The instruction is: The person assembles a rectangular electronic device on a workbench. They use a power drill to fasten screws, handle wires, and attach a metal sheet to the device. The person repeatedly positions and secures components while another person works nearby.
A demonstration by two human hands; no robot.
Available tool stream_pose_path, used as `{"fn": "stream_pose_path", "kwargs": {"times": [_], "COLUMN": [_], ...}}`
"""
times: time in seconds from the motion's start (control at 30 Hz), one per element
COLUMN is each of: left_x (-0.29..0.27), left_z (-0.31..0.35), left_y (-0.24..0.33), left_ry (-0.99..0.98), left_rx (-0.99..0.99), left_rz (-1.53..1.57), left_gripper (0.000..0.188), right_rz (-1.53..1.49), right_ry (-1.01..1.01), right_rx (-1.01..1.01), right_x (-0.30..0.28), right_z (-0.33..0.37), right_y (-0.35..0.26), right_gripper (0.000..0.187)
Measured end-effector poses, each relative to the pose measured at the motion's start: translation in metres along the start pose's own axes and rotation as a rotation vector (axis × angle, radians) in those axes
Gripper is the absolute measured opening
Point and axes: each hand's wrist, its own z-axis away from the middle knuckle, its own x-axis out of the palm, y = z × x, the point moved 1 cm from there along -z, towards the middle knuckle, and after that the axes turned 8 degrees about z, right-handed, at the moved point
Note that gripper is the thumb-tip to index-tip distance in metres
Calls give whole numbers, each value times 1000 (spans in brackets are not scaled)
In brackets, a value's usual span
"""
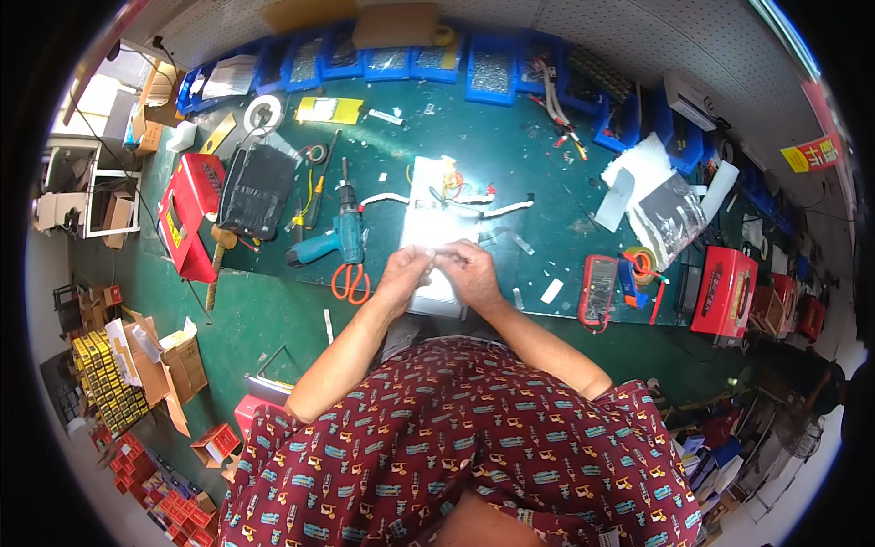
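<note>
Head view, steeply down over workbench (510, 173)

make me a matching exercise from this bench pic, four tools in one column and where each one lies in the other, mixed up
Things:
1. cordless drill
2. scissors
3. multimeter
4. flat silver pack

Places:
A. right part of the bench, beside a red box
B. under both hands, wires at its far end
C. left of the hands, teal body, bit pointing away from the person
D. near the bench's front edge, orange handles, just below the drill

Pairs: 1-C, 2-D, 3-A, 4-B
</note>
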Motion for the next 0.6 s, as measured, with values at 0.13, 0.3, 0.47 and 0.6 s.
{"fn": "stream_pose_path", "kwargs": {"times": [0.13,0.3,0.47,0.6], "left_x": [4,12,17,30], "left_z": [5,17,16,19], "left_y": [-8,-13,-21,-17], "left_ry": [-12,6,-11,-49], "left_rx": [-31,-91,-158,-245], "left_rz": [-91,-145,-245,-310], "left_gripper": [21,22,22,22], "right_rz": [7,38,38,45], "right_ry": [-29,-74,-60,-85], "right_rx": [-2,57,144,132], "right_x": [-12,-19,-26,-38], "right_z": [12,27,42,51], "right_y": [15,20,21,22], "right_gripper": [16,15,14,14]}}
